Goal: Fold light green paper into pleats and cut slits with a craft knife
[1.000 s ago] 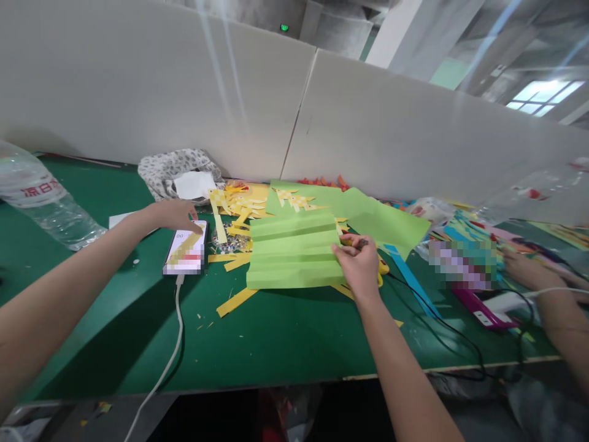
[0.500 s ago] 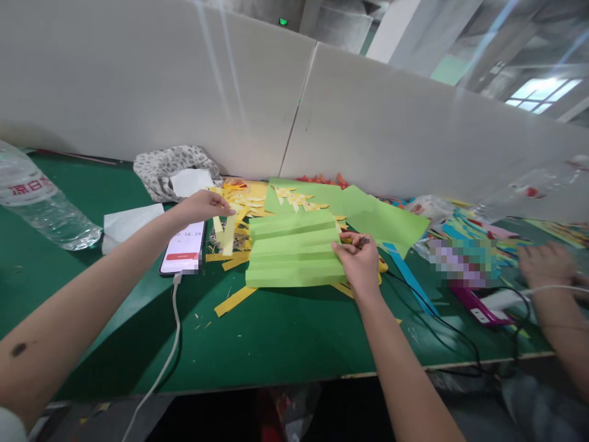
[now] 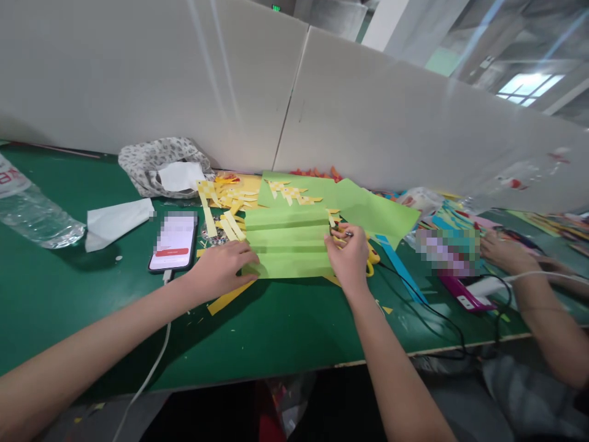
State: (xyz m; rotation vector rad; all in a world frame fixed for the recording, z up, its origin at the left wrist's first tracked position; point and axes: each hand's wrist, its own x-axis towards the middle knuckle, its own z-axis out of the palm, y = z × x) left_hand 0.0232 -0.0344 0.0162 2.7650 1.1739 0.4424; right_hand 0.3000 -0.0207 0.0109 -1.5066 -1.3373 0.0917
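A green paper (image 3: 288, 242), folded into accordion pleats, lies on the green table (image 3: 285, 331). My left hand (image 3: 223, 270) is closed on its near left corner. My right hand (image 3: 347, 258) is closed on its right edge, thumb on the paper. Yellow scissor handles (image 3: 370, 261) show just right of that hand and a dark tip (image 3: 343, 232) above its fingers. I cannot tell whether the hand grips the scissors too.
A phone (image 3: 172, 242) on a white cable (image 3: 147, 374) lies left of the paper, beyond it a tissue (image 3: 117, 218), water bottle (image 3: 34, 215) and patterned cloth (image 3: 154, 162). Yellow strips (image 3: 230, 212) and green sheets (image 3: 372, 212) lie behind. A co-worker's hand (image 3: 501, 252) is at the right.
My left hand left the phone, passed over the yellow strips and came down on the green paper's near left corner. My right hand stayed at the paper's right edge.
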